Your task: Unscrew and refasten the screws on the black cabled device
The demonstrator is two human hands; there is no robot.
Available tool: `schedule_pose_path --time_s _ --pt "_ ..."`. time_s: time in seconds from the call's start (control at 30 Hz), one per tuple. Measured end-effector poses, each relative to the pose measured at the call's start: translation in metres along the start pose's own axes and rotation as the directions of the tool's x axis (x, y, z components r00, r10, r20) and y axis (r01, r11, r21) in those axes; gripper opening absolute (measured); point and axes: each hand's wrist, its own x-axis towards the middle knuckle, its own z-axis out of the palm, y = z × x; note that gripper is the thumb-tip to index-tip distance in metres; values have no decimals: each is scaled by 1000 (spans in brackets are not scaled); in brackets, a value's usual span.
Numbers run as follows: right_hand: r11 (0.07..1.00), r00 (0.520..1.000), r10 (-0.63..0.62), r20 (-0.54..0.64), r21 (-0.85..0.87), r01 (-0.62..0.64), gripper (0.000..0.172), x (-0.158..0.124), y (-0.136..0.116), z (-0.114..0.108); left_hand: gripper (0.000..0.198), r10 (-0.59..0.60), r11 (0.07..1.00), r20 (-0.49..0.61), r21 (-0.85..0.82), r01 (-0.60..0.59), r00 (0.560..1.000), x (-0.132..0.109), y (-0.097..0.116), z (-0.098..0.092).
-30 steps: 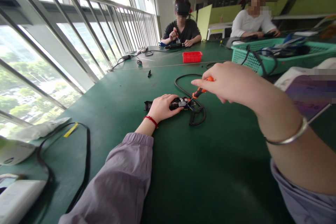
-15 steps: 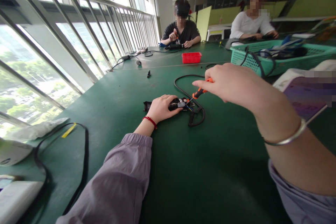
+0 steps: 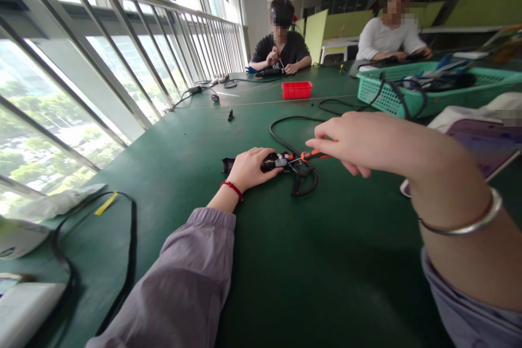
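Note:
On the green table [image 3: 261, 261] lies a black device [image 3: 269, 163] with its inner parts and small coloured wires exposed at the right end. My left hand [image 3: 250, 167] is wrapped round its middle and holds it against the table. In my right hand [image 3: 350, 138] is an orange and black screwdriver [image 3: 314, 155], tilted nearly flat. Its shaft reaches left to the exposed parts; the exact contact of the tip is too small to tell. A black cable [image 3: 281, 122] loops behind and to the right of the device.
A red tray [image 3: 297, 89] stands farther back, with a small black part [image 3: 230, 115] to its left. At the right are a green basket [image 3: 444, 99] of cables and a tablet-like device [image 3: 481, 141]. Two people sit across the table. A black strap [image 3: 134, 239] lies at the left.
My right hand has moved right and slightly down, and the screwdriver has tipped from a steep slant to nearly flat. My left hand and the device have hardly moved.

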Motion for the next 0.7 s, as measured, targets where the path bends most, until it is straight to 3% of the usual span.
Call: schedule_pose_path --time_s 0.07,0.23,0.33,0.47,0.7 --pt "1000 1000 -5 -22 4 5 38 1 1 0 47 0 1000 0 2 0 1000 0 0 0" --pt "995 954 -98 -283 -29 94 13 3 2 2 47 4 1000 5 5 -4 1000 0 0 -1" --pt "991 936 -125 -329 -2 132 14 3 -2 4 49 -1 1000 18 4 1 1000 0 0 -1" --pt "994 939 -91 -332 27 106 30 6 -11 6 50 -46 999 -2 20 46 999 -1 -1 -1" --pt "969 907 -105 -408 163 185 27 7 -24 22 38 -98 994 8 49 98 995 -8 1 -6"
